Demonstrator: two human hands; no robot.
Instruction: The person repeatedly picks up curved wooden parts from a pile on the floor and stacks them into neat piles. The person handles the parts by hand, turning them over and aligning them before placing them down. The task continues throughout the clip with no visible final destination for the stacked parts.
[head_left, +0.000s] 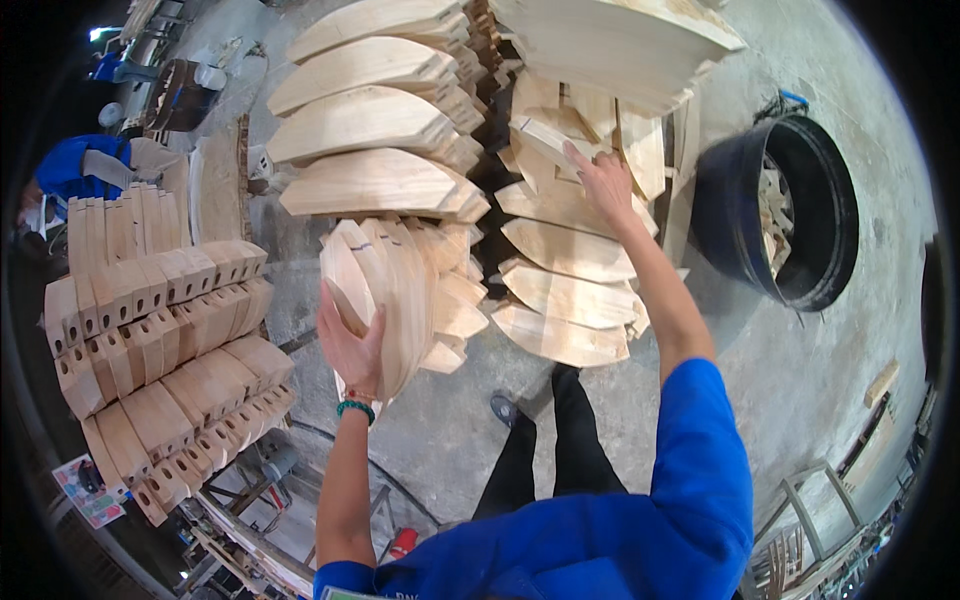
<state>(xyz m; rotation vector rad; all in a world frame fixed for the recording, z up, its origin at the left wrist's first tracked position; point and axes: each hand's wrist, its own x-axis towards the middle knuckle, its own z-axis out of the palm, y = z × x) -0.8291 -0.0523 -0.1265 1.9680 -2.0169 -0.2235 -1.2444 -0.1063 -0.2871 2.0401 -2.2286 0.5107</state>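
My left hand (350, 345) is at the near end of a row of pale curved wooden pieces (400, 290) standing on edge. Its thumb and fingers spread around the front wooden piece (343, 262); the fingertips are partly hidden. Farther off to the right, my right hand (605, 185) grips the end of a narrow, pale wooden piece (541, 138), index finger stretched along it. Beneath that hand lie stacked flat wooden pieces with pointed ends (570, 250). More curved pieces are stacked in layers (370, 125) beyond my left hand.
At the right stands a black tub (725, 215) with wood scraps inside. Layered wooden blocks with oval holes (170, 350) fill the left side. A large pile of boards (610, 45) rises at the far middle. A metal frame (815, 510) stands at the lower right.
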